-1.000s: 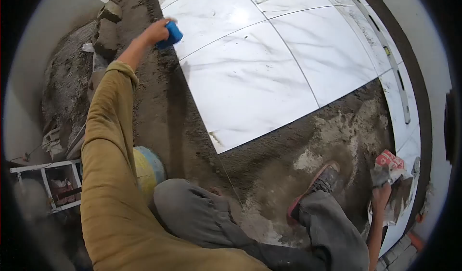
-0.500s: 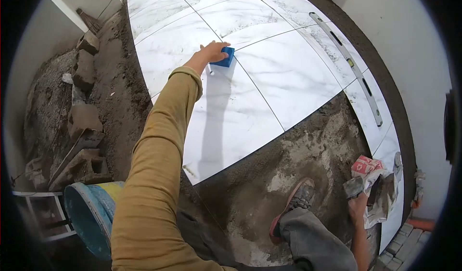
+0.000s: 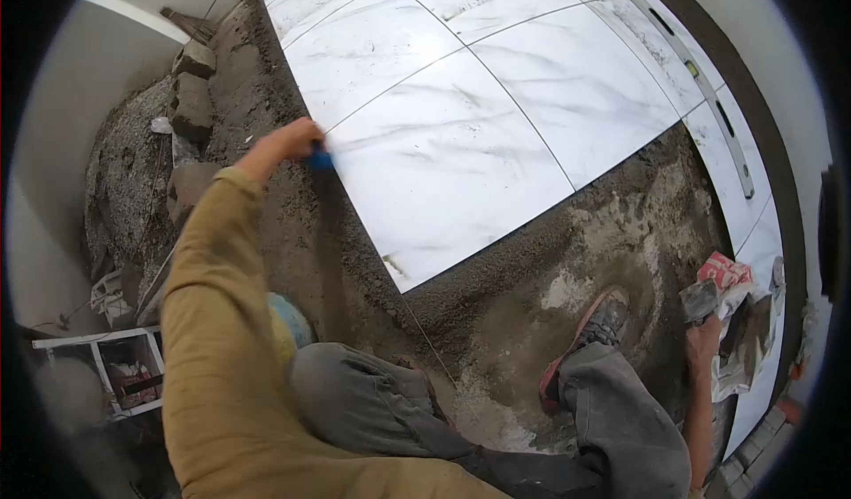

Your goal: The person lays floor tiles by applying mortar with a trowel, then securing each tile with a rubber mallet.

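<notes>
My left hand is closed around a small blue block, partly hidden by my fingers and blurred. It hovers by the left edge of a large white marble-look tile, over the dark mortar strip. At the lower right, my right hand grips a trowel-like tool with a grey, mortar-caked blade; its handle is hidden in my fist. Right beside that hand lies a torn red-and-white paper bag, resting partly on a tile.
A long spirit level lies across the right-hand tiles. Rough mortar spreads around my shoe. Concrete blocks line the left side, near a white metal frame. A bucket sits partly behind my left arm.
My left hand has swept left with the blue block, from the tiles' middle to their left edge. The view has shifted, and my right hand still grips the tool by the bag.
</notes>
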`<state>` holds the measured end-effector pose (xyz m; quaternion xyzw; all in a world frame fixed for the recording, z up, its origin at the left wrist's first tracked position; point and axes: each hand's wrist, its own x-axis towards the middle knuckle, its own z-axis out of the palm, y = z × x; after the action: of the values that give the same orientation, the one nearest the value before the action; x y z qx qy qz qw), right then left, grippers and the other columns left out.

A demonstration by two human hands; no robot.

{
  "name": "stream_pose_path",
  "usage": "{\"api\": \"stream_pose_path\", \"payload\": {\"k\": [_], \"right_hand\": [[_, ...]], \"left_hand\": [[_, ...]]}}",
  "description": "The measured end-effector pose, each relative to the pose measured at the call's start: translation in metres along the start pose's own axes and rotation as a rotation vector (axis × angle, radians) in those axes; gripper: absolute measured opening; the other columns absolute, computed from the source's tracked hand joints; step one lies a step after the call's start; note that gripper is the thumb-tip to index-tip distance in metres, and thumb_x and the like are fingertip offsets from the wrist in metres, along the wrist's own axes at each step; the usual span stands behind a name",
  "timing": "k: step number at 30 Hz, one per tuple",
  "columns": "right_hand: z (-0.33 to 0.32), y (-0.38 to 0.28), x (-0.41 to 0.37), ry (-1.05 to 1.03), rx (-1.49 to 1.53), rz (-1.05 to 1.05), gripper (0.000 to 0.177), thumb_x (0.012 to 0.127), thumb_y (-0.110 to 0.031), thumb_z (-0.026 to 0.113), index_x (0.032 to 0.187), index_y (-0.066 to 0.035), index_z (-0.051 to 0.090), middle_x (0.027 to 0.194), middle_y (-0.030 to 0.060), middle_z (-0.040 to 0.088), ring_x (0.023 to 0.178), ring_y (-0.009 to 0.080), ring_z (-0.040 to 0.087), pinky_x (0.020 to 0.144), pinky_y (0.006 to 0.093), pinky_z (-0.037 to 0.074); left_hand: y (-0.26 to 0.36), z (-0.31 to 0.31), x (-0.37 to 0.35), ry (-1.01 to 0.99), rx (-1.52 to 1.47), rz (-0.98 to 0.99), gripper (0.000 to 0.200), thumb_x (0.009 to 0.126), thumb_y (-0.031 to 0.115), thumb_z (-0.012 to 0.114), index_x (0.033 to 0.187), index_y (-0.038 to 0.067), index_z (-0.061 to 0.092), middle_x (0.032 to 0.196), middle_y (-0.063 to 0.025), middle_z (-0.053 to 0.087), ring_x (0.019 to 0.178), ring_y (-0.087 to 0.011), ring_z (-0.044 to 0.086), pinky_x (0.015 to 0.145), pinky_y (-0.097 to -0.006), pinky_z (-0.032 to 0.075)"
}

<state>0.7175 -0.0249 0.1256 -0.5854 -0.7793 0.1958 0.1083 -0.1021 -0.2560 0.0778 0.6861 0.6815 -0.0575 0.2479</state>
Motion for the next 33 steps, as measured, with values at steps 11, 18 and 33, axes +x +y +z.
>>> {"api": "stream_pose_path", "payload": {"k": [11,18,33], "right_hand": [[0.015,0.043,0.007,0.078,-0.212,-0.111,0.025,0.065,-0.017,0.054,0.075,0.005,0.047,0.068,0.0206,0.051,0.068,0.0380,0.052,0.062,0.0419,0.039],[0.007,-0.010,-0.016,-0.029,0.106,0.002,0.030,0.069,-0.004,0.051,0.096,0.004,0.061,0.089,0.0195,0.067,0.086,0.0335,0.064,0.078,0.0347,0.046],[0.010,-0.039,0.028,-0.113,0.056,-0.028,0.032,0.076,-0.008,0.056,0.106,0.002,0.061,0.095,0.0216,0.067,0.091,0.0355,0.064,0.081,0.0366,0.046]], "left_hand": [[0.065,-0.047,0.198,0.715,-0.160,-0.217,0.033,0.082,0.006,0.047,0.112,0.003,0.059,0.099,-0.0218,0.065,0.094,-0.0381,0.061,0.082,-0.0429,0.048],[0.145,0.009,0.214,0.553,-0.290,-0.065,0.031,0.081,-0.001,0.050,0.106,0.009,0.064,0.091,-0.0197,0.067,0.084,-0.0373,0.064,0.076,-0.0417,0.051],[0.129,-0.036,0.182,0.549,-0.555,-0.211,0.035,0.082,0.005,0.045,0.113,0.003,0.063,0.096,-0.0134,0.068,0.088,-0.0225,0.062,0.079,-0.0331,0.048]]}}
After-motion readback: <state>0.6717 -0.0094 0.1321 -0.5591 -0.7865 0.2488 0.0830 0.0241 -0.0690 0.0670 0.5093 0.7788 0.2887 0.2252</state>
